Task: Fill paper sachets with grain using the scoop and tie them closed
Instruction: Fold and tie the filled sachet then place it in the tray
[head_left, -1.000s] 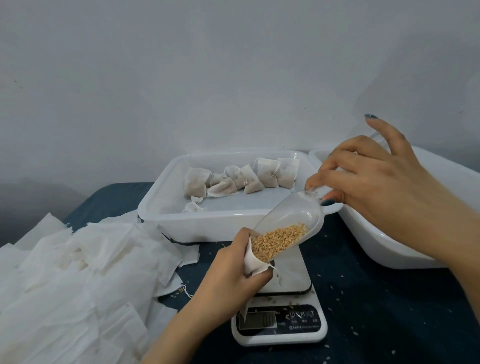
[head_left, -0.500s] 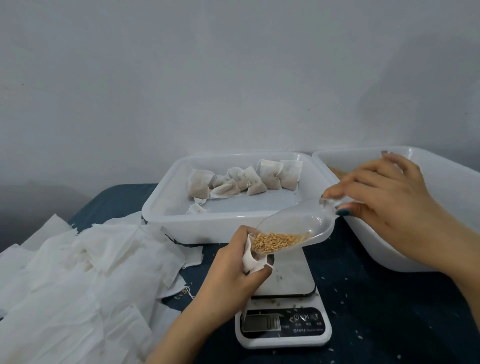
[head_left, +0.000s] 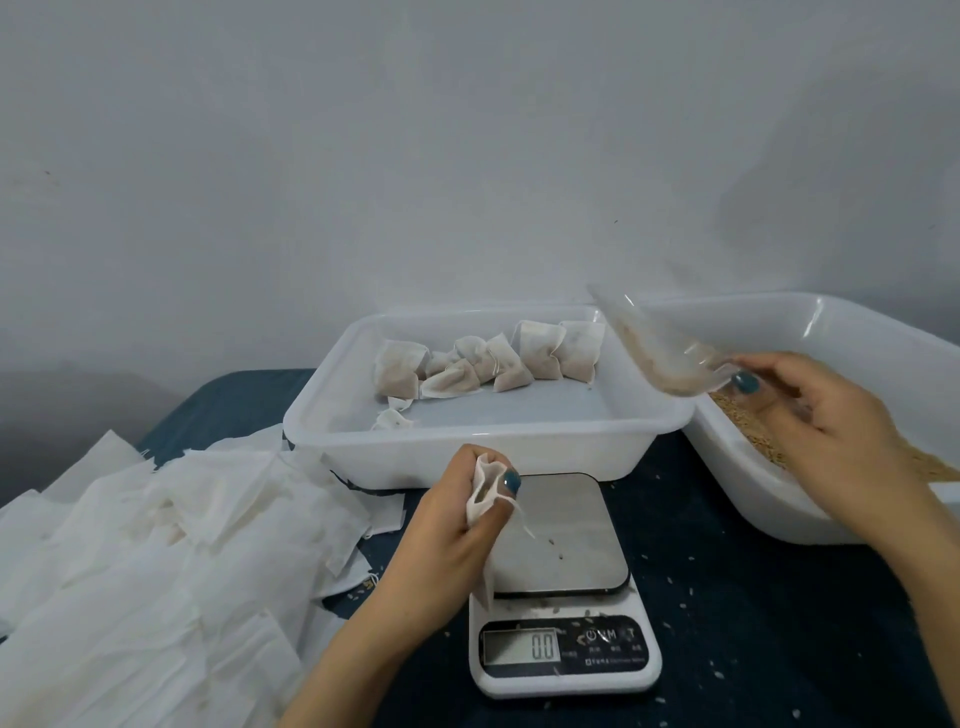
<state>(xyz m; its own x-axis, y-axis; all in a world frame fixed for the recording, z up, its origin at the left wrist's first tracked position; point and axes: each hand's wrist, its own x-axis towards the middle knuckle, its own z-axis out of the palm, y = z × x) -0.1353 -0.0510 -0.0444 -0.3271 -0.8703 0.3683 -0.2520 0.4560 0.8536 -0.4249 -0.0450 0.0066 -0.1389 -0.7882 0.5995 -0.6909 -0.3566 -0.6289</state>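
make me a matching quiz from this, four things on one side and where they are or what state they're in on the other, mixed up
Things:
1. scoop
2. open sachet
3. filled sachets
4. scale

Place or state:
A. lying in the white tray
B. display reads 0.0
C. pinched in the left hand
D. held by the right hand

Pairs: 1-D, 2-C, 3-A, 4-B
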